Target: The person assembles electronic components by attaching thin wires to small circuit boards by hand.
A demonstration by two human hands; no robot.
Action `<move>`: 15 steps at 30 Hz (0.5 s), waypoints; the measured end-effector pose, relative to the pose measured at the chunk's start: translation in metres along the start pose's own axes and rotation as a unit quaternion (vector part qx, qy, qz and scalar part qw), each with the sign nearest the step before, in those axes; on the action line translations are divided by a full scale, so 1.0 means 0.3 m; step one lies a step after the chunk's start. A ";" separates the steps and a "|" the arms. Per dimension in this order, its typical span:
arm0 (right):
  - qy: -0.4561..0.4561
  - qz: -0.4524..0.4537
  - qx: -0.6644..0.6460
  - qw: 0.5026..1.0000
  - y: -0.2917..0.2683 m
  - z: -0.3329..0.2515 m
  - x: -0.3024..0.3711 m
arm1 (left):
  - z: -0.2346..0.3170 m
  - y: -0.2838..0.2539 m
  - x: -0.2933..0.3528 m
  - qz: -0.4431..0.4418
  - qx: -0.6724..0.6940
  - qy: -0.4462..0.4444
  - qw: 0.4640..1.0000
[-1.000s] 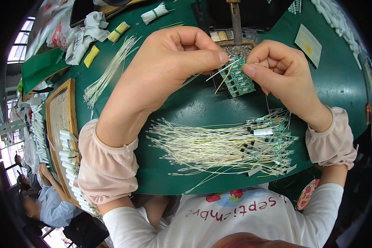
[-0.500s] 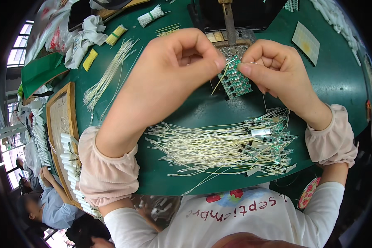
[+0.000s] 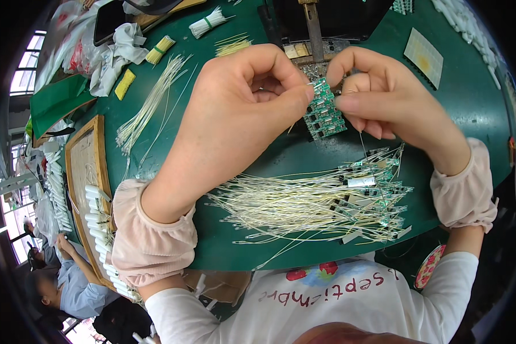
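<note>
In the middle, below a soldering iron [image 3: 314,34] on a stand, lies a panel of small green circuit boards [image 3: 327,117]. My left hand [image 3: 255,94] is closed in a pinch at the panel's upper left edge, on thin wires; a pale end shows below the fingers. On the panel's right side, my right hand [image 3: 378,97] pinches a fine solder wire [image 3: 362,140], which trails down over the pile below. My fingers cover the wire tips. Nearer me rests a heap of white and yellow wires [image 3: 286,200] attached to small circuit boards [image 3: 378,200].
At the left lie loose wires [image 3: 152,109], a yellow sponge [image 3: 125,84], bundled wires [image 3: 209,23] and a wooden frame [image 3: 101,155] with white tubes. A pale square board [image 3: 423,57] is at the right. Another person [image 3: 77,284] sits at far left.
My left hand has turned and lowered slightly; the wires it pinches are now mostly hidden. My right hand has shifted, its index finger raised over the panel. The panel has moved slightly left.
</note>
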State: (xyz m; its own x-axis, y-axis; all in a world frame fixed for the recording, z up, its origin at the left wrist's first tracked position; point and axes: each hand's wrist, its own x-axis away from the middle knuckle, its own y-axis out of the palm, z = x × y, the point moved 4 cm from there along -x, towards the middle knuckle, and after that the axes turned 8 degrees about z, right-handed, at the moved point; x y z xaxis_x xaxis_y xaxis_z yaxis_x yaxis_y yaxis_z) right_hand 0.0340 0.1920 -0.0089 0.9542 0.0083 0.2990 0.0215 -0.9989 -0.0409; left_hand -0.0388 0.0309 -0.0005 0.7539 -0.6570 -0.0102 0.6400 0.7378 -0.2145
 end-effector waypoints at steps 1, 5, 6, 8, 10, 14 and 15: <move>0.000 0.000 -0.001 1.000 -0.014 0.005 -0.005 | 0.000 -0.003 -0.001 0.004 0.001 0.000 1.000; 0.045 -0.087 -0.093 0.991 -0.056 0.029 -0.012 | -0.001 -0.003 -0.008 0.011 -0.007 -0.005 1.000; 0.051 -0.115 -0.091 0.988 -0.055 0.028 -0.009 | -0.004 -0.003 -0.010 0.010 0.003 -0.014 1.000; 0.049 -0.126 -0.100 0.986 -0.054 0.011 -0.004 | -0.012 -0.004 -0.014 0.009 0.014 -0.023 1.000; 0.048 -0.140 -0.109 0.983 -0.039 0.009 -0.007 | -0.022 -0.003 -0.016 -0.005 0.065 -0.024 0.998; -0.080 0.038 0.049 0.995 -0.005 -0.027 -0.003 | -0.025 -0.003 -0.018 0.003 0.059 -0.022 0.998; -0.105 0.050 0.058 0.992 0.001 -0.025 -0.001 | -0.026 -0.002 -0.018 0.001 0.075 -0.027 0.997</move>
State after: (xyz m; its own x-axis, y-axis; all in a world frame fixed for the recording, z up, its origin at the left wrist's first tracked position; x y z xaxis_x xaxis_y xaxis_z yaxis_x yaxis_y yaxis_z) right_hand 0.0313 0.1914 -0.0017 0.9940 -0.0694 0.0842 -0.0541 -0.9835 -0.1725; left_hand -0.0444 0.0328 -0.0079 0.7593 -0.6493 0.0438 0.6507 0.7565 -0.0660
